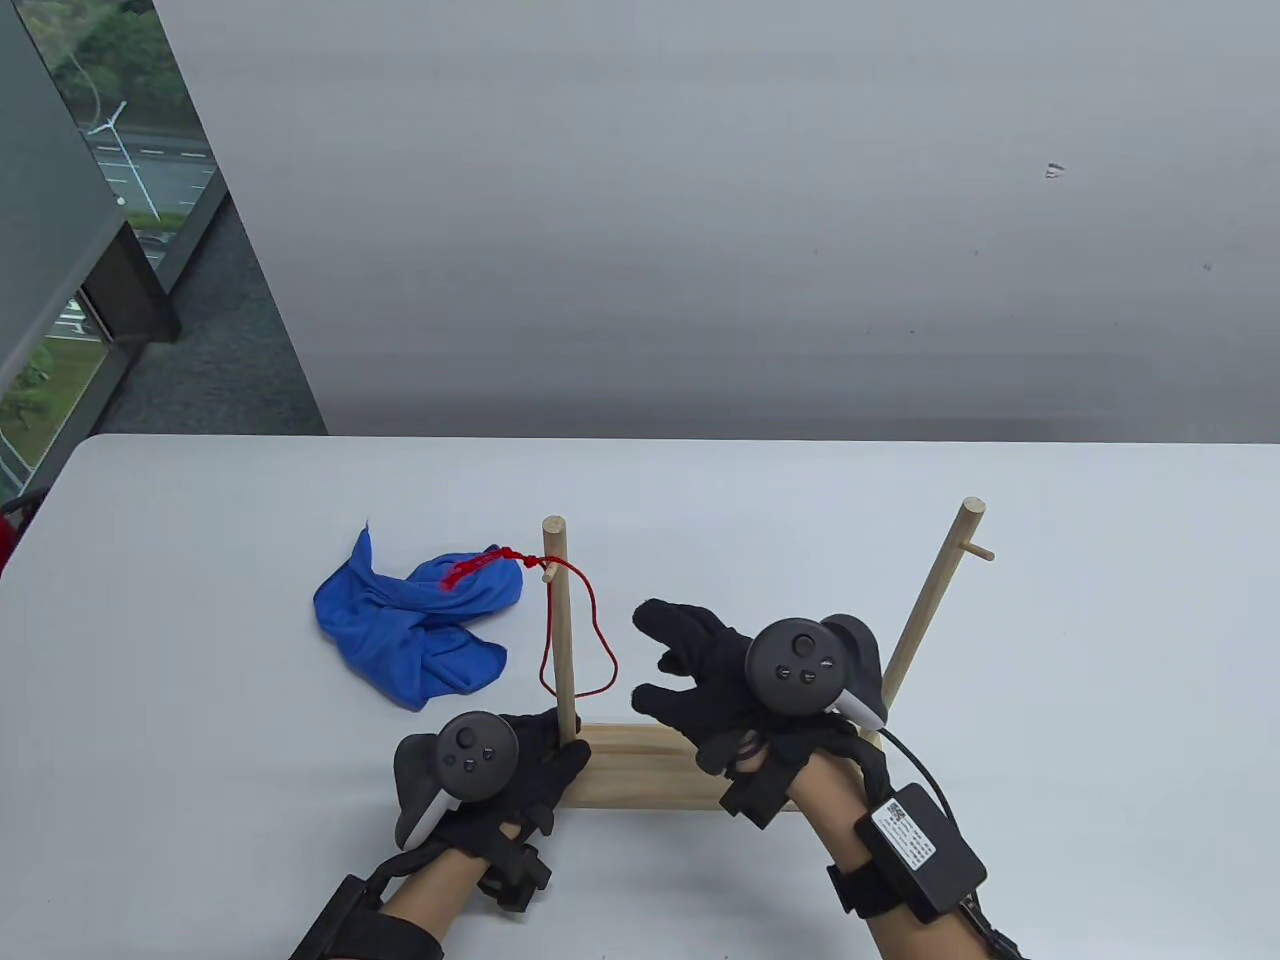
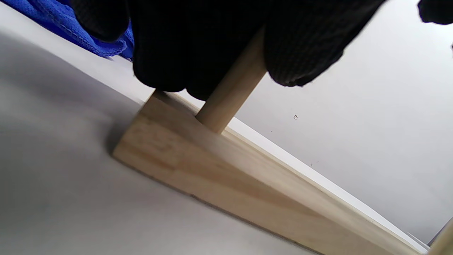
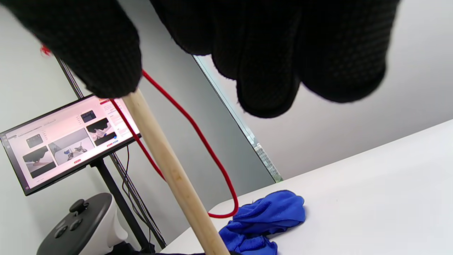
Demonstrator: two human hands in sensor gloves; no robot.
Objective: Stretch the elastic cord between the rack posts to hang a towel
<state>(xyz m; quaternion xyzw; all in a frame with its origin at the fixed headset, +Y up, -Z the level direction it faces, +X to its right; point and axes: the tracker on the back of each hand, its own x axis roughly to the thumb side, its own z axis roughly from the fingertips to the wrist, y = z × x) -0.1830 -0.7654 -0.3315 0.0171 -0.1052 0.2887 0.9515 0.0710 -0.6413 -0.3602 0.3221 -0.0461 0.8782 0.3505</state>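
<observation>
My left hand grips the base of the near post, steadying the rack. My right hand hovers with its grip spread and empty, the slack red cord just left of it and the far post unstrung to its right.

Two rack posts, one red cord, one blue towel.

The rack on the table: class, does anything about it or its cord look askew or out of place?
Yes. The right post leans outward, while the left post stands nearly upright. The red cord hangs slack from the left post's peg only, not stretched across. The blue towel lies crumpled on the table, unhung.
</observation>
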